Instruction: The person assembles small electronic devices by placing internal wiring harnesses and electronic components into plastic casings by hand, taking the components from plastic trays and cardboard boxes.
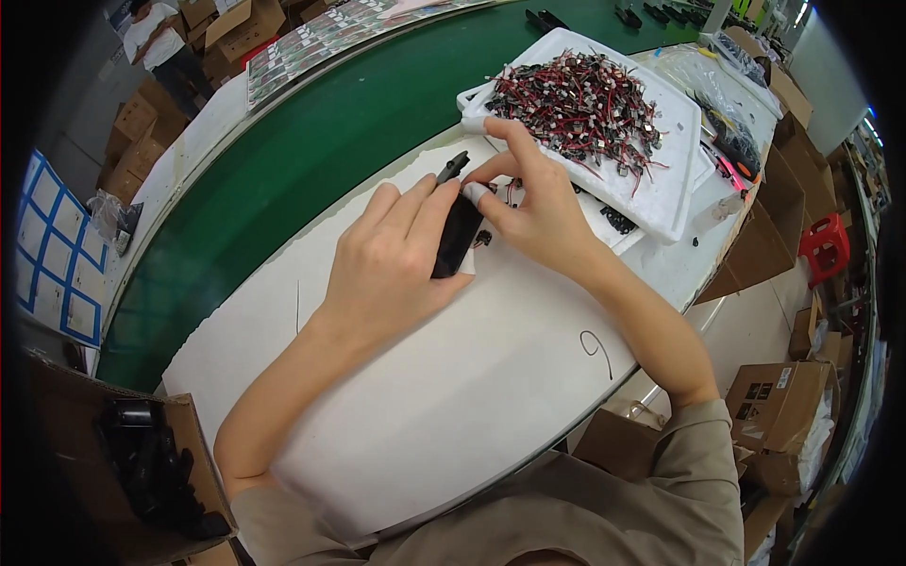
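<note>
My left hand [392, 259] grips a long black plastic part [457, 236] over the white table [444, 396], fingers curled around its lower half. My right hand [533, 203] pinches the upper end of the same part, thumb taped white, with a small red-wired piece [483, 238] beside the fingers. A small dark piece [454, 166] sticks out above the fingertips. Just behind my right hand a white foam tray [661, 189] holds a heap of small red-and-black wired components [585, 99].
A green conveyor belt [311, 160] curves behind the table. An open cardboard box with black parts [151, 467] stands at lower left. Cardboard boxes [783, 406] and a red stool [824, 245] are on the floor at right. Plastic bags [717, 104] lie beyond the tray.
</note>
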`<move>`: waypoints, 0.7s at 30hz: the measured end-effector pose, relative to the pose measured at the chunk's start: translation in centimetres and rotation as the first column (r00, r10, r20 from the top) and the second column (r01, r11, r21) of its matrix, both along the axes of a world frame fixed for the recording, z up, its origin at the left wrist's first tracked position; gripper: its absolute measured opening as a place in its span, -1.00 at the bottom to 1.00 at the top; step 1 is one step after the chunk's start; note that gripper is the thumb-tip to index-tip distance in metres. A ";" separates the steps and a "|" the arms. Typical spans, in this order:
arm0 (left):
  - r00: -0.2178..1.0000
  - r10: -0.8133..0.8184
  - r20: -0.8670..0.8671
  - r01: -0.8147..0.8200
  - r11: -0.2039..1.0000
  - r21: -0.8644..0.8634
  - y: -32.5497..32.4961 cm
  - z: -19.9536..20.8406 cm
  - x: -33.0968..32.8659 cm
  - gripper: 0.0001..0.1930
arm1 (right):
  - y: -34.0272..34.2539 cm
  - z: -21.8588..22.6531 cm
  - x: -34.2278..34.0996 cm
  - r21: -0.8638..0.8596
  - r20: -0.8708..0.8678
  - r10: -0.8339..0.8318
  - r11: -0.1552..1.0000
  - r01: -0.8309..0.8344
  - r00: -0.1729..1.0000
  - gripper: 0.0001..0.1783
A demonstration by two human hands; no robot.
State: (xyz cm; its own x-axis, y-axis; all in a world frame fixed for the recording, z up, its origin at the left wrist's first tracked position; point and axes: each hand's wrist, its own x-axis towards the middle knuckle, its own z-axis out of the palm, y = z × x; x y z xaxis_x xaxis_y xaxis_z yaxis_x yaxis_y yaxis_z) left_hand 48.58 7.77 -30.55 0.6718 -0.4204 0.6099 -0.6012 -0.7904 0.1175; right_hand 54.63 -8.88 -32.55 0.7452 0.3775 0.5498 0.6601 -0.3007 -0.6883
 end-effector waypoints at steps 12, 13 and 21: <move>0.998 -0.056 0.036 0.057 0.998 -0.027 0.7 -0.5 0.7 -0.28 | 0.4 -0.4 0.9 0.038 0.007 -0.040 0.998 0.040 0.999 -0.41; 0.998 -0.045 0.045 0.046 0.999 -0.023 0.9 -0.4 0.7 -0.28 | 0.5 -0.3 0.7 0.057 -0.015 -0.029 0.998 0.030 0.999 -0.41; 0.960 0.263 -0.099 -0.280 0.924 -0.259 2.3 -0.9 8.6 -0.46 | -1.0 0.6 0.2 0.099 0.338 -0.248 0.969 0.228 0.908 -0.42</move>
State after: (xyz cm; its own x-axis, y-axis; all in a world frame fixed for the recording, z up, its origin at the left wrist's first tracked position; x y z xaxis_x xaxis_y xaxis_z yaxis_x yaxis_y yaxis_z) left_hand 57.19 10.07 -31.40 0.7767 -0.0430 0.6284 -0.3526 -0.8564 0.3772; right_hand 54.81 -9.93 -32.00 0.5690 0.1739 0.8038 0.7731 -0.4462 -0.4508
